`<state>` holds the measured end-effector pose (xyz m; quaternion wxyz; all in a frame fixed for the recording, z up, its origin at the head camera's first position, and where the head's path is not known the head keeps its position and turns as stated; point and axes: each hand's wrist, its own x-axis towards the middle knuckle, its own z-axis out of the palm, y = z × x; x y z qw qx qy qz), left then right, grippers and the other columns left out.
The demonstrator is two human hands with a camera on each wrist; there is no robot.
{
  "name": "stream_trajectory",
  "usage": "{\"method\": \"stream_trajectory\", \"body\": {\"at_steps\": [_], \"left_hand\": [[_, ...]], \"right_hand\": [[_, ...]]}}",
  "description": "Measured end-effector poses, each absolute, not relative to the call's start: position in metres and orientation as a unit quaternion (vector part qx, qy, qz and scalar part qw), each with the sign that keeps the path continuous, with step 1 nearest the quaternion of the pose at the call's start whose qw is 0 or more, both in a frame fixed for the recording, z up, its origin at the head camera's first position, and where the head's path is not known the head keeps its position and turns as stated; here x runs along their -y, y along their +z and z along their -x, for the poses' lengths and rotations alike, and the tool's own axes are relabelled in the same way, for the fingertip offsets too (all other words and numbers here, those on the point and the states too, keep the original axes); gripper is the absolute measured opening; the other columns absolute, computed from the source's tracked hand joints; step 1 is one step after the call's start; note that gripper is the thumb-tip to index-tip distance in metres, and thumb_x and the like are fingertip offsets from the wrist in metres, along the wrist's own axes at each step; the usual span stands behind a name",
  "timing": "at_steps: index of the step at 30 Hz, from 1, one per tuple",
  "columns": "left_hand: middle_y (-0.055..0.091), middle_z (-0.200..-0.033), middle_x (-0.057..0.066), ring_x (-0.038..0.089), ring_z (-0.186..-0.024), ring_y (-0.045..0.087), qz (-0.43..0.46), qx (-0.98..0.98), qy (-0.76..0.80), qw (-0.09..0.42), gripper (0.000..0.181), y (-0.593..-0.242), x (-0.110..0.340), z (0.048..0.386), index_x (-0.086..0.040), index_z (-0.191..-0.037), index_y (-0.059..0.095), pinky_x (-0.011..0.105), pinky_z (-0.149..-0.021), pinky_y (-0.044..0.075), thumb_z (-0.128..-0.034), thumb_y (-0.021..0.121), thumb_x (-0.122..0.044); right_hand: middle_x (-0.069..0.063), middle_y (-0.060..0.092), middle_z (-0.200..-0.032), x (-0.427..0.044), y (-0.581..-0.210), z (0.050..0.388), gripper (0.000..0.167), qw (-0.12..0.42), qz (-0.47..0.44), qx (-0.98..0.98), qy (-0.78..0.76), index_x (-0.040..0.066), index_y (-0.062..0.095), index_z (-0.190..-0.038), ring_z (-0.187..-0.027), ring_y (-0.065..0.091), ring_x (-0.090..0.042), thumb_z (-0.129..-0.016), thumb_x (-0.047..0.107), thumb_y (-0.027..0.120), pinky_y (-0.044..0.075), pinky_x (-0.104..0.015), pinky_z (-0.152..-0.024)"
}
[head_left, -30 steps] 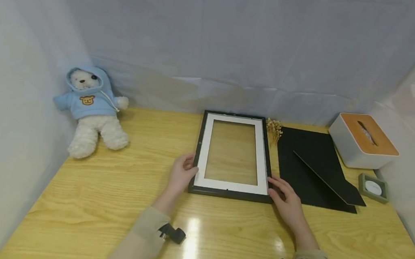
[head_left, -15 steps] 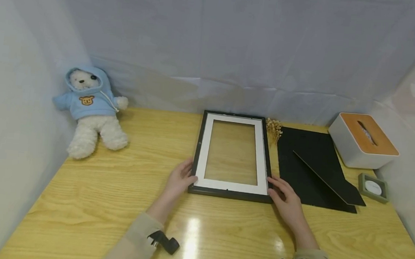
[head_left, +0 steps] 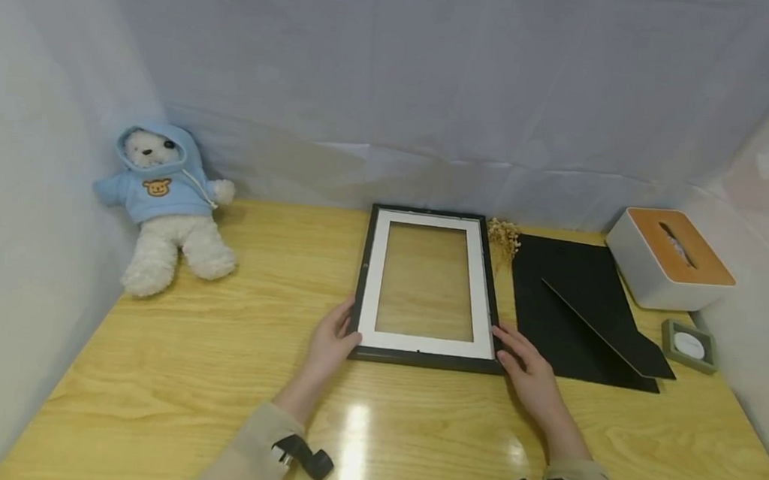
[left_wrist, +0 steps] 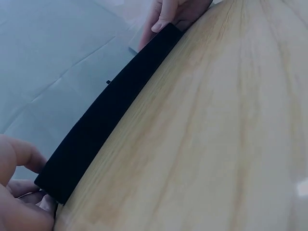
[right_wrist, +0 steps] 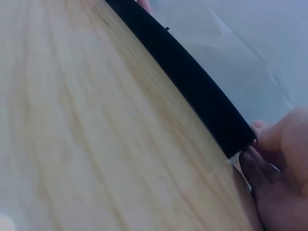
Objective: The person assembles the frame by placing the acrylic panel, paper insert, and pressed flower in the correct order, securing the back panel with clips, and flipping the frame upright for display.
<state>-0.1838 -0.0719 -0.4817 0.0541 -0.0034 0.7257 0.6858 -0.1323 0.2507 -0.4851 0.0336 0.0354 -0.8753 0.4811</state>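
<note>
A black picture frame [head_left: 425, 360] with a white inner mat [head_left: 424, 344] lies on the wooden table. My left hand [head_left: 327, 348] grips its left side near the lower corner, thumb on the top edge. On the opposite side my right hand [head_left: 533, 376] holds the lower right corner between thumb and fingers. The left wrist view shows the frame's black near side [left_wrist: 106, 106] with the left hand [left_wrist: 19, 192] at its end. In the right wrist view the right hand [right_wrist: 281, 168] is at the other end of that side [right_wrist: 192, 82]; some fingertips are hidden beneath.
Dried flowers [head_left: 504, 238] lie right of the frame, beside a black backing board [head_left: 544, 283] with a raised stand flap [head_left: 608, 333]. Farther right are a tissue box [head_left: 660, 269] and a small green tray [head_left: 706, 359]. A plush toy [head_left: 170, 204] sits at the back left.
My left hand has slid down the frame's left side toward its lower corner. The right hand has kept its hold. The whole head view has shifted slightly.
</note>
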Motion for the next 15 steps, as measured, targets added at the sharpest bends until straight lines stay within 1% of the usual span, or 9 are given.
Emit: {"method": "stream_trajectory", "body": {"at_steps": [3, 8, 15], "left_hand": [[0.032, -0.149, 0.022, 0.034, -0.137, 0.029, 0.021, -0.726, 0.686, 0.036, 0.065, -0.4834, 0.0707, 0.1825, 0.004, -0.143, 0.035, 0.034, -0.109, 0.031, -0.0805, 0.050, 0.014], [0.036, -0.146, 0.023, 0.035, -0.136, 0.031, 0.037, -0.726, 0.687, 0.011, 0.065, -0.4826, 0.0684, 0.1800, 0.005, -0.141, 0.038, 0.036, -0.110, 0.030, -0.0781, 0.049, 0.015], [0.037, -0.145, 0.023, 0.035, -0.136, 0.033, 0.054, -0.719, 0.693, -0.014, 0.064, -0.4811, 0.0702, 0.1772, 0.007, -0.139, 0.040, 0.037, -0.111, 0.030, -0.0770, 0.049, 0.015]], "right_hand": [[-0.015, 0.039, -0.147, -0.2508, -0.4852, 0.1333, 0.038, 0.033, -0.045, 0.877, 0.476, 0.007, 0.054, -0.135, -0.137, 0.029, -0.036, -0.098, 0.015, 0.053, 0.025, -0.056, -0.110], [-0.017, 0.040, -0.146, -0.2478, -0.4822, 0.1352, 0.038, 0.032, -0.045, 0.882, 0.468, 0.006, 0.054, -0.135, -0.136, 0.030, -0.038, -0.098, 0.012, 0.053, 0.025, -0.057, -0.110], [-0.018, 0.043, -0.144, -0.2412, -0.4759, 0.1412, 0.038, 0.032, -0.059, 0.895, 0.440, 0.004, 0.057, -0.132, -0.133, 0.034, -0.039, -0.094, 0.001, 0.057, 0.028, -0.056, -0.108]]}}
